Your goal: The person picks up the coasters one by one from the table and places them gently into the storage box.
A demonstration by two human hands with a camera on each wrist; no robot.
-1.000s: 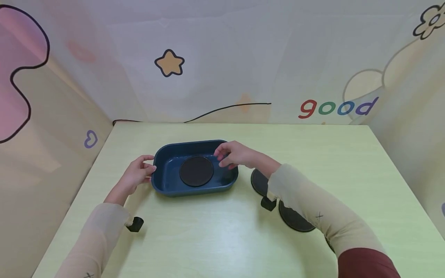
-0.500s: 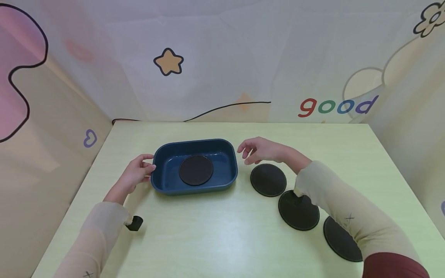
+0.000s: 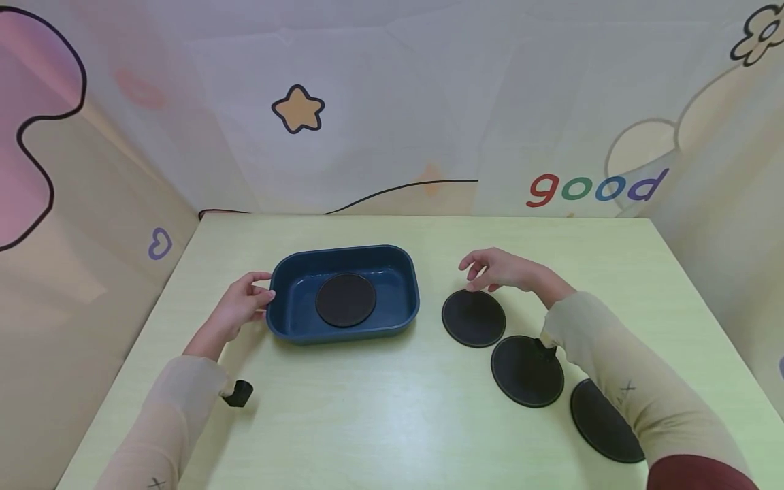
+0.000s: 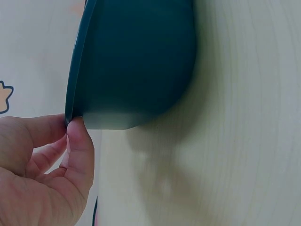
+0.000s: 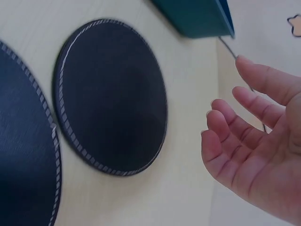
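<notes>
Diffuse light brightens your pale table [image 3: 343,408], with whitish glare pooling at the near middle and a soft shadow falling just right of your left sleeve [image 3: 162,415]. Small glints dot the inside of the blue tray [image 3: 343,336]; your wrist views look dimmer and softer.

The head view looks forward and down from above — wrist views, closer in, share the blue tray [image 3: 393,294].
</notes>
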